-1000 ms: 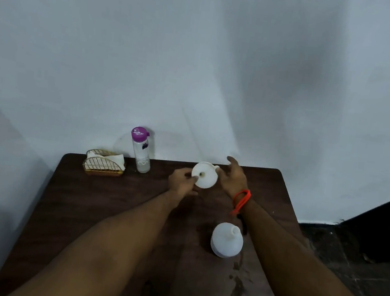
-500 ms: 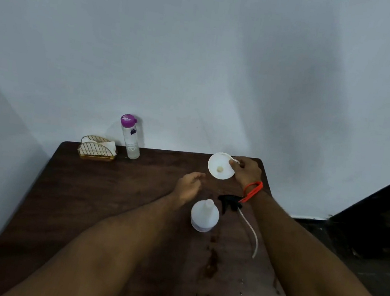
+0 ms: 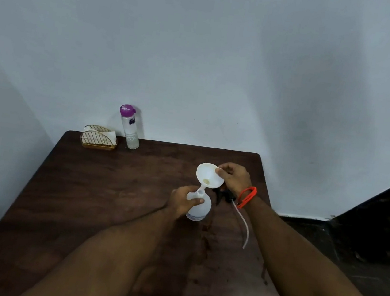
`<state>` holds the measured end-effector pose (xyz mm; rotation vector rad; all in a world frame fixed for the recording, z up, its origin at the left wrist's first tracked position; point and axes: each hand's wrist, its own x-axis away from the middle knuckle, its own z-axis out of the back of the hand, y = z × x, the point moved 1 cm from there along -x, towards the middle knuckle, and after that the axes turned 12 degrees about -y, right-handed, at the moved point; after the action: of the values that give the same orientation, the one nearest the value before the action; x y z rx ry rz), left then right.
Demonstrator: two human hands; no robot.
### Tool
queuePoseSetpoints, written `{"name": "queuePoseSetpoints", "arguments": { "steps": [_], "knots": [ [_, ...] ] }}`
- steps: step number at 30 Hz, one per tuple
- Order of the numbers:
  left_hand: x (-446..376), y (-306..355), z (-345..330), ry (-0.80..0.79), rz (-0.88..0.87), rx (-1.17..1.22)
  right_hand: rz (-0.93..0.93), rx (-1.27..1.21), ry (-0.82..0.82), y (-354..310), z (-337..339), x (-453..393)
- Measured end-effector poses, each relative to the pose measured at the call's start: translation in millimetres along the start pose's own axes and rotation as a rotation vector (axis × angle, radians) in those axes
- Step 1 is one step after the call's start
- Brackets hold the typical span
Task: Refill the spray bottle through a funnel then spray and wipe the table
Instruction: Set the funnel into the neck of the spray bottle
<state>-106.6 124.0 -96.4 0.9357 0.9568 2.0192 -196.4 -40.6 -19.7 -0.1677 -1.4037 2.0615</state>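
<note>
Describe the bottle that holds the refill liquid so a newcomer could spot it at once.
Start at the dark wooden table and look to its far left corner by the wall. Beside the wicker napkin holder stands a tall clear bottle; its purple cap sets it apart.

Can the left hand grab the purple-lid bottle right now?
Probably not yet. The left hand is busy holding the spray bottle, and the purple-lid bottle stands off by the wall. Nothing blocks the way, though.
</note>
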Motion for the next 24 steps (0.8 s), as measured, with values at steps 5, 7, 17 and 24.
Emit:
{"name": "queuePoseSetpoints", "arguments": {
  "steps": [5, 7, 17, 24],
  "knots": [
    [0.0, 3.8, -1.6, 0.019, 0.013, -0.013, 0.022, 0.053, -0.048, 7.8, -4.7, -3.1],
    [-0.3, 4.1, -0.2, 0.036, 0.007, -0.015, 0.02, 0.067, -0.037, 10.1, -5.5, -5.1],
    [-6.9, 1.6, 7.8, 0.111, 0.081, -0.053, 0.089, 0.335, -0.092, 1.8, -22.8, -12.9],
    [-7.4, -0.9, 7.7, 0.083, 0.098, -0.035, 0.056, 0.298, -0.124, 0.7, -26.6, -14.6]
  ]
}}
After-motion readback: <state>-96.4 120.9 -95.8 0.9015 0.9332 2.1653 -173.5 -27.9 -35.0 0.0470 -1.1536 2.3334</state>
